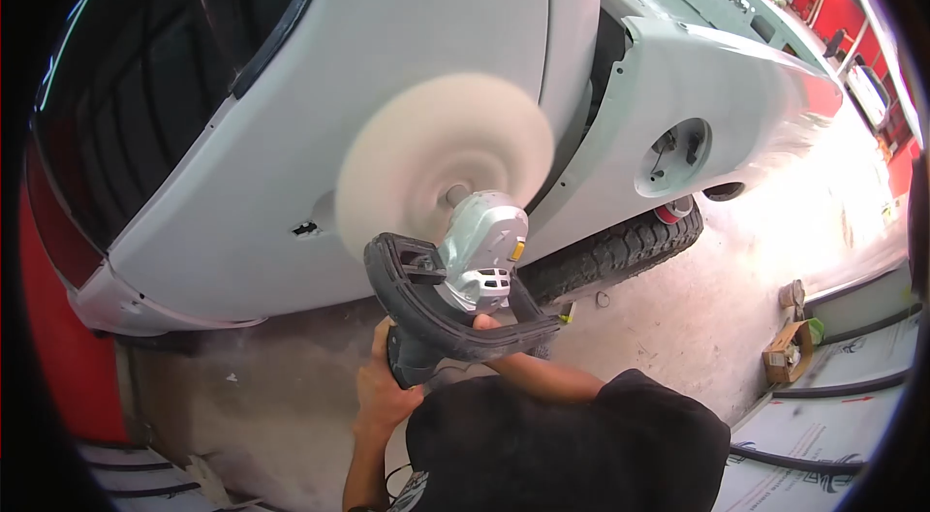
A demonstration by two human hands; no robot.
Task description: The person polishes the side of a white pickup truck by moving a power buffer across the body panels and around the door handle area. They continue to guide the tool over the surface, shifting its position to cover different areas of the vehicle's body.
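Observation:
A polisher (489, 246) with a silver head and a black loop handle is held out in front of my chest. Its round off-white pad (417, 144) is smeared by spinning and overlaps the pale grey door panel (426, 8) of the vehicle. My left hand (385, 391) is wrapped round the left side of the black loop handle. Behind the handle, my right hand (485, 322) grips the polisher's body, with only a fingertip showing and the rest hidden. Left of the pad, a small dark door-handle hole (305, 228) shows in the panel.
A rear side panel (756, 76) with a round fuel-filler opening (675, 155) stands to the right, above a knobbly tyre (620, 250). Dark window glass (174, 57) fills the upper left. A cardboard box (787, 352) sits on the concrete floor (659, 338) near wrapped sheeting (823, 425).

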